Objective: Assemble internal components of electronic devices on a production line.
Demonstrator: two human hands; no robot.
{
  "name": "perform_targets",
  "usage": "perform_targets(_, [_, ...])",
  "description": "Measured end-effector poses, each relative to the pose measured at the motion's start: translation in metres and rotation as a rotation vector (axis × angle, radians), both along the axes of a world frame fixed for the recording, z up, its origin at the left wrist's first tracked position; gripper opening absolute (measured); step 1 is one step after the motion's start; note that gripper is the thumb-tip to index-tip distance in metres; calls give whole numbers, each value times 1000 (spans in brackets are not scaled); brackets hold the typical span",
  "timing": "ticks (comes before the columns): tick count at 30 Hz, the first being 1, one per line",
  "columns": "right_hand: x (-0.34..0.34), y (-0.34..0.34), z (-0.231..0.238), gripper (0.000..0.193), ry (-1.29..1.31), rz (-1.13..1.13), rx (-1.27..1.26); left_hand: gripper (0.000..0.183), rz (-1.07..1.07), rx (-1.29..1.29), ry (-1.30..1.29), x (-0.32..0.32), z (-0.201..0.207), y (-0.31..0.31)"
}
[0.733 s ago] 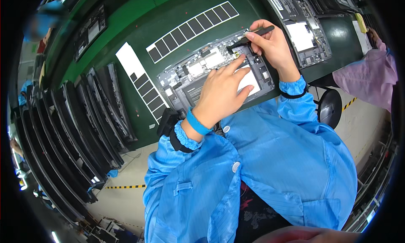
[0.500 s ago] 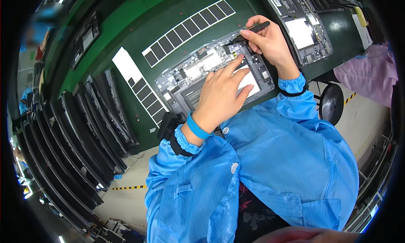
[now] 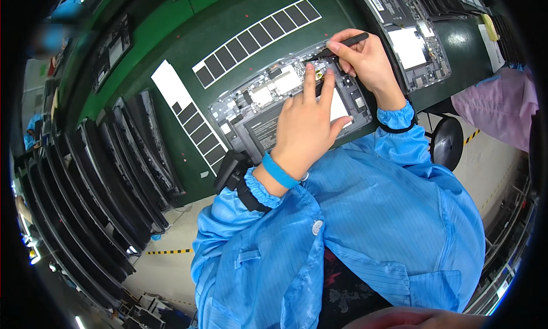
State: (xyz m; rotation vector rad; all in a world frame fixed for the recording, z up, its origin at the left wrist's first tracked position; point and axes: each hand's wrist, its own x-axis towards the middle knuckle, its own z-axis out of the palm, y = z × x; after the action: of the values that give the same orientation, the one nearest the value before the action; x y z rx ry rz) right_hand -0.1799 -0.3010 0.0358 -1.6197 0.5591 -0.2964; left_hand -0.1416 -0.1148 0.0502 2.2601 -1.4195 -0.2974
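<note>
An opened laptop base lies in front of me with its circuit board and black battery exposed. My left hand reaches over it with fingers stretched out. Its index and middle fingertips rest at the board, close to a small yellow piece. At the base's far right corner, my right hand pinches a slim black pen-like tool, slanted down and left toward the board. Whether the tool is tweezers or a brush I cannot tell. My left palm hides part of the battery.
Two white strips, one upper and one left, carry black rectangular pads. A second opened laptop base lies at the right. Several dark laptop parts stand in a row at the left. A pink sleeve shows at the right.
My left hand's index and middle fingers have straightened and shifted further up onto the board. My right hand has moved slightly right and down, still pinching the black tool.
</note>
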Motion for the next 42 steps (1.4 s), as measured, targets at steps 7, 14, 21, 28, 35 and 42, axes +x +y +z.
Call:
perform_targets(7, [-7,15,-2,25,-284,-122,103,86,6,135,-128,-5,5,-5])
perform_targets(14, [-55,34,-6,36,-19,-36,-927,61,306,-320,-166,0,19,67])
perform_targets(21, [-75,36,-6,41,25,55,-349,47,826,-413,807,-31,3,130])
perform_targets(28, [-36,69,45,39,-700,-346,313,39,525,-892,400,128,59,84])
perform_targets(35, [-39,58,25,39,-661,-480,213,29,1128,-689,638,354,22,68])
perform_targets(42, [-44,64,15,45,-556,-496,143,37,962,889,96,456,-15,104])
